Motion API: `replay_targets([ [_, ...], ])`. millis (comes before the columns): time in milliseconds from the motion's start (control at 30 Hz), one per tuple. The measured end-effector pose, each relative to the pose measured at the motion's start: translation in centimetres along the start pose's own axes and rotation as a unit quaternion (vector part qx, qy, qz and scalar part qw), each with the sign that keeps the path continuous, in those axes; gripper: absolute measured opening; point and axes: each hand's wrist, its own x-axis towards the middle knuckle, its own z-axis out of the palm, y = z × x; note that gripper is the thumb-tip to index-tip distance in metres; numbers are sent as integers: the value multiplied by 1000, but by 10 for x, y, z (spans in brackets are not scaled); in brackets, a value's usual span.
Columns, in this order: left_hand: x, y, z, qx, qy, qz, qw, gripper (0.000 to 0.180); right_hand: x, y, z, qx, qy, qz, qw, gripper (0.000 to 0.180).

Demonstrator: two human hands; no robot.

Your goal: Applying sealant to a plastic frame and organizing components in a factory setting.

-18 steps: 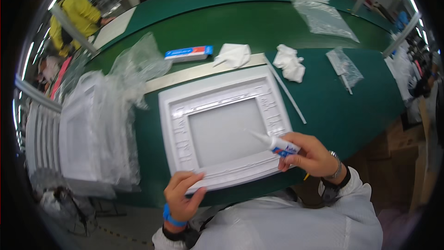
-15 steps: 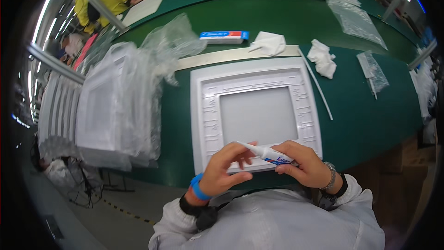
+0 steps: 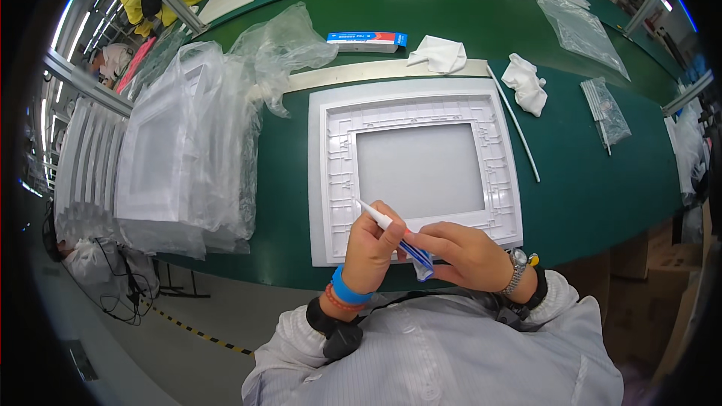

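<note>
Both hands are closed on a glue tube with a long white nozzle. My left hand grips it around the base of the nozzle, and the tip points up and to the left. My right hand holds the blue and white body, its lower end showing under the fingers. Beneath and beyond the hands lies a white plastic frame with a rectangular opening and ribbed inner edges. The nozzle tip shows over the frame's left inner edge; whether it touches cannot be made out.
Bagged white frames stand stacked at the left. Behind the frame lie a metal strip, a blue and red box and a crumpled white cloth. Rightward are another cloth, a thin white rod and bagged nozzles.
My left hand has closed around the tube near its nozzle. The tube has tilted, its tip now higher and further left, while my right hand has shifted slightly left.
</note>
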Motion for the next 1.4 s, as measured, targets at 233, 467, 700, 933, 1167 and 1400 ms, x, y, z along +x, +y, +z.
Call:
replay_targets([
  [233,3,4,23,0,-11,35,999,25,-8,4,6,74,126,58,988,53],
  [467,4,3,1,3,-29,-20,999,30,-12,17,-9,129,33,45,990,28],
  [700,7,-5,13,45,-87,70,993,31,-9,19,15,355,206,76,909,35],
  [933,8,17,-5,374,-56,205,903,44,-5,27,-8,475,182,192,839,55],
  [1167,-35,1,-45,712,-150,263,634,42,-36,39,-29,285,97,308,902,39],
  [1400,-42,-34,-55,783,-82,300,539,30,-29,49,-22,392,199,363,821,27],
])
